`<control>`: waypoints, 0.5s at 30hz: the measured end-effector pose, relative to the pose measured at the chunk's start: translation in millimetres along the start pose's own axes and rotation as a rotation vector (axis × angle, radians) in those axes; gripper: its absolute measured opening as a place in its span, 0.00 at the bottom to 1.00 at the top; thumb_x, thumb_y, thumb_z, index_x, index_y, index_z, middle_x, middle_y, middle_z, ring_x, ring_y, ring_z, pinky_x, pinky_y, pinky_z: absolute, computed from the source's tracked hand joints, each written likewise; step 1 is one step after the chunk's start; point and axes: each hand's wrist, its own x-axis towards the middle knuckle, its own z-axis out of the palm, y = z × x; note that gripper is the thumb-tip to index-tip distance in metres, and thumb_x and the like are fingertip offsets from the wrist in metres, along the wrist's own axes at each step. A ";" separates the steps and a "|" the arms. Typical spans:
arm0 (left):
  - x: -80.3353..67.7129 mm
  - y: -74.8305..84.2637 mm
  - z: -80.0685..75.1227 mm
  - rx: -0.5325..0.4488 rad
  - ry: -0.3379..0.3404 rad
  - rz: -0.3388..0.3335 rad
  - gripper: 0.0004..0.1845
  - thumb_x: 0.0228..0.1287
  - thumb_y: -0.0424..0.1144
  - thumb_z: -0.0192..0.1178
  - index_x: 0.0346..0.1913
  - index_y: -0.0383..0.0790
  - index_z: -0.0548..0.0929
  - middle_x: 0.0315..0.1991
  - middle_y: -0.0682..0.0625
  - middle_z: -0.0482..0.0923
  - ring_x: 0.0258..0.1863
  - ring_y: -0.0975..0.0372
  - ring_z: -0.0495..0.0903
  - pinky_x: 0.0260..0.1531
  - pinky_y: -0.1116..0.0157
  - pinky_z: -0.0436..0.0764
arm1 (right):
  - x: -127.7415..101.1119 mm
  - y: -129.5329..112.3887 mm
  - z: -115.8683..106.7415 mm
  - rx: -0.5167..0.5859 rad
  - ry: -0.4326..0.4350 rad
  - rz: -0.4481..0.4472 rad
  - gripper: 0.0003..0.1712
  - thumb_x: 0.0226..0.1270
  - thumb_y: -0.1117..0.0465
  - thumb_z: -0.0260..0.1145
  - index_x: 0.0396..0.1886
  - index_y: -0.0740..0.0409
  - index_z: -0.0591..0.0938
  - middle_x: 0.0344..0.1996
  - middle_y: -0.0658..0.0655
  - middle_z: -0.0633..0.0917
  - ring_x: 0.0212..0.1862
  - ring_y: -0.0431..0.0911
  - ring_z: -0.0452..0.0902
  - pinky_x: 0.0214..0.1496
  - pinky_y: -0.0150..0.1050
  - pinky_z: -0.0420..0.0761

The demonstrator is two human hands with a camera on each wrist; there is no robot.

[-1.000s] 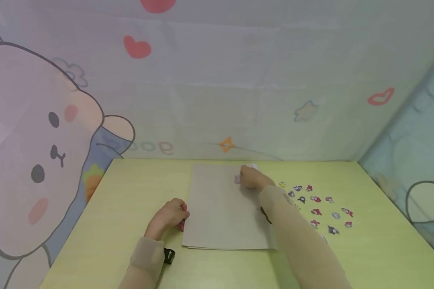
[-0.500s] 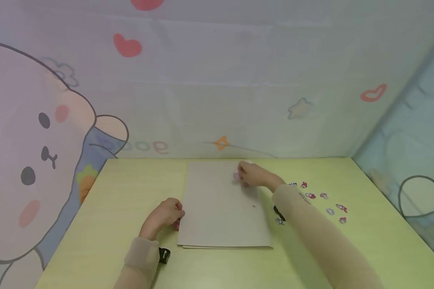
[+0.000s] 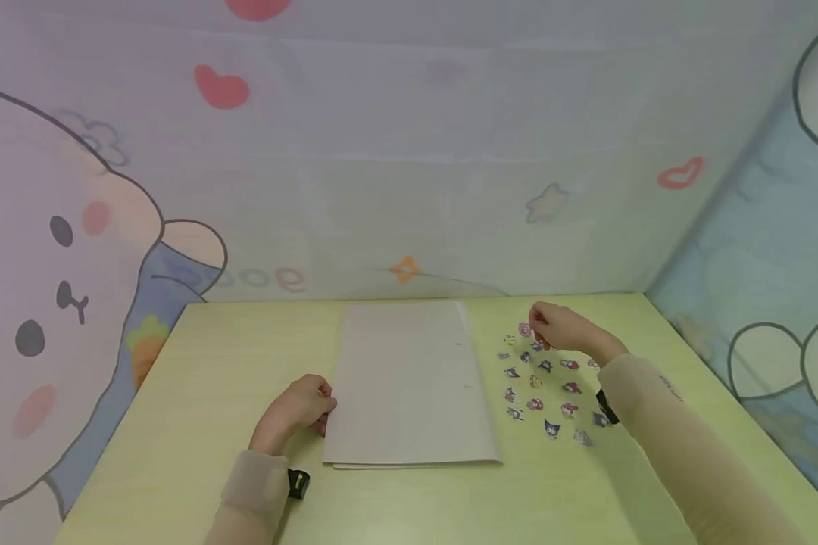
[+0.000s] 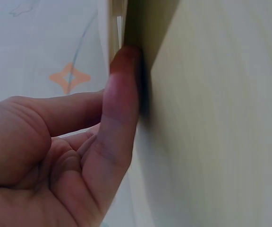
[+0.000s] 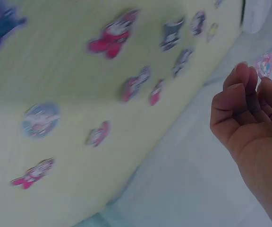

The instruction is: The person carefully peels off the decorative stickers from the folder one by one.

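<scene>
My right hand (image 3: 564,330) is raised over the back right of the table. Between thumb and fingertips it pinches a small pink sticker (image 5: 265,64), a cartoon-figure cutout. In the head view this sticker shows just left of the fingers. A large beige paper (image 3: 409,386) with more than one layer lies flat at mid-table. At its left edge my left hand (image 3: 300,409) grips the paper; one finger (image 4: 119,99) is under the edge in the left wrist view, the thumb on the other side.
Several cartoon stickers (image 3: 535,404) lie scattered on the yellow-green table (image 3: 409,507) to the right of the paper. Behind the table hangs a printed cloth (image 3: 409,189), and another cloth side (image 3: 777,303) borders the right.
My right hand has left the paper's top right and moved right over the stickers, carrying the pink sticker. My left hand stays at the paper's left edge. The head view has shifted slightly right.
</scene>
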 end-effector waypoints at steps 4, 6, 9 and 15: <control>-1.3 -1.1 -3.6 0.013 -0.001 -0.005 0.03 0.70 0.29 0.55 0.37 0.32 0.74 0.28 0.43 0.77 0.21 0.57 0.81 0.30 0.61 0.79 | -16.1 36.6 -4.9 -0.012 0.026 0.087 0.09 0.80 0.66 0.44 0.41 0.68 0.68 0.30 0.63 0.75 0.29 0.54 0.72 0.30 0.42 0.71; -1.6 -0.9 -4.3 0.010 -0.006 -0.005 0.03 0.70 0.29 0.55 0.37 0.32 0.74 0.28 0.43 0.78 0.22 0.57 0.81 0.30 0.61 0.79 | -23.5 52.8 -6.1 -0.030 0.041 0.121 0.09 0.79 0.66 0.45 0.41 0.69 0.68 0.30 0.63 0.75 0.29 0.53 0.72 0.31 0.42 0.71; -1.2 -1.3 -4.0 0.008 -0.009 -0.011 0.03 0.70 0.29 0.55 0.37 0.32 0.74 0.28 0.43 0.78 0.22 0.57 0.81 0.30 0.61 0.79 | -31.1 72.9 -7.5 -0.062 0.073 0.157 0.08 0.77 0.66 0.47 0.39 0.68 0.68 0.29 0.60 0.73 0.29 0.49 0.69 0.31 0.42 0.70; 1.8 -2.8 -0.1 -0.013 -0.007 -0.005 0.02 0.70 0.29 0.55 0.38 0.32 0.75 0.28 0.43 0.78 0.22 0.57 0.81 0.29 0.62 0.81 | -37.8 97.7 -10.6 -0.087 0.107 0.220 0.08 0.73 0.66 0.46 0.36 0.67 0.68 0.28 0.59 0.72 0.29 0.48 0.65 0.33 0.42 0.68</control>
